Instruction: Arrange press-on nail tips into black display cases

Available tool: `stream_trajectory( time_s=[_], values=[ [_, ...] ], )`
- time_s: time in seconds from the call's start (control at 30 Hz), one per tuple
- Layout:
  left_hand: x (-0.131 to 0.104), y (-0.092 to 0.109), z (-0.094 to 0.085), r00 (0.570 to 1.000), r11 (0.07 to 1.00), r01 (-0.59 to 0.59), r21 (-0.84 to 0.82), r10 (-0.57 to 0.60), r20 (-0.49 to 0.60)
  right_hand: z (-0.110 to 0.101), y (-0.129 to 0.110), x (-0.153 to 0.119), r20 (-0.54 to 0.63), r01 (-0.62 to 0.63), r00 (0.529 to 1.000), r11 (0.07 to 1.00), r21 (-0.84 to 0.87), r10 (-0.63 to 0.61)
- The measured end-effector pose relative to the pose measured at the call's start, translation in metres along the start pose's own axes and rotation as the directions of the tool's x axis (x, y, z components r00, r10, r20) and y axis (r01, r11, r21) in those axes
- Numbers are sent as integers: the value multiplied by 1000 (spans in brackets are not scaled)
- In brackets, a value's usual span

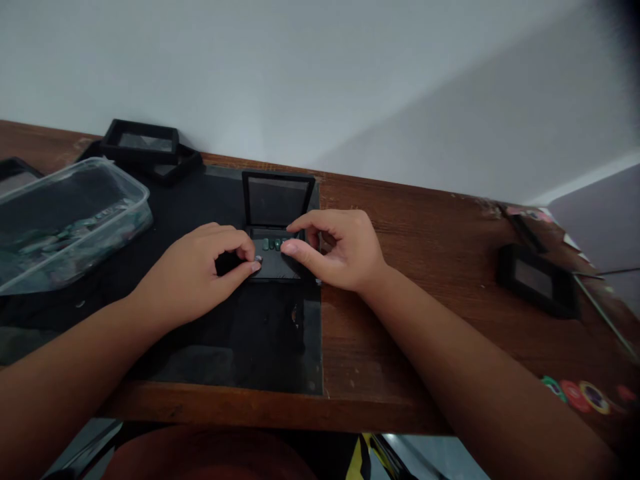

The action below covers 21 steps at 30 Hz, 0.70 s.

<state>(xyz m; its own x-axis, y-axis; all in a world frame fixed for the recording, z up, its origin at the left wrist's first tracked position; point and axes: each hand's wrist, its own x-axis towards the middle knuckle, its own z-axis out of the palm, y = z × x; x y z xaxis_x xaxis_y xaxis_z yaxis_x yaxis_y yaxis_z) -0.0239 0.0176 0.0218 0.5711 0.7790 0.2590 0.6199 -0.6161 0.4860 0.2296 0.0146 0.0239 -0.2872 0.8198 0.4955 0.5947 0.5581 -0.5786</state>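
two bare hands work at a small black case [275, 268] in the middle of the frame, its lid [279, 199] standing up behind it. the left hand [200, 270] comes from the lower left, thumb and forefinger pinched narrowly on a small pale stone [259, 259] at the case's left side. the right hand [345, 250] reaches in from the lower right, thumb and forefinger slightly apart beside a short row of green stones [271, 245] in the case; whether it touches one, i cannot tell. the case sits on a dark mat [225, 363] on a wooden table [400, 220]. a clear plastic tub [135, 193] of stones is at the left edge, with stacked black frames [143, 140] in the upper left
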Motion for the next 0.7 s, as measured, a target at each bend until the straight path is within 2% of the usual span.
stream_trajectory(
  time_s=[0.27,0.47,0.7],
  values=[
    [1,8,3,998,997,56,50,-56,-18,-1,5,0,-36,80,996,996,38,-79],
    [0,8,0,995,994,97,-53,-95,22,1,6,-1,-50,123,991,992,30,-122],
    [0,6,-4,985,982,174,-74,-174,6,4,4,-2,-73,91,993,995,39,-88]
  ],
)
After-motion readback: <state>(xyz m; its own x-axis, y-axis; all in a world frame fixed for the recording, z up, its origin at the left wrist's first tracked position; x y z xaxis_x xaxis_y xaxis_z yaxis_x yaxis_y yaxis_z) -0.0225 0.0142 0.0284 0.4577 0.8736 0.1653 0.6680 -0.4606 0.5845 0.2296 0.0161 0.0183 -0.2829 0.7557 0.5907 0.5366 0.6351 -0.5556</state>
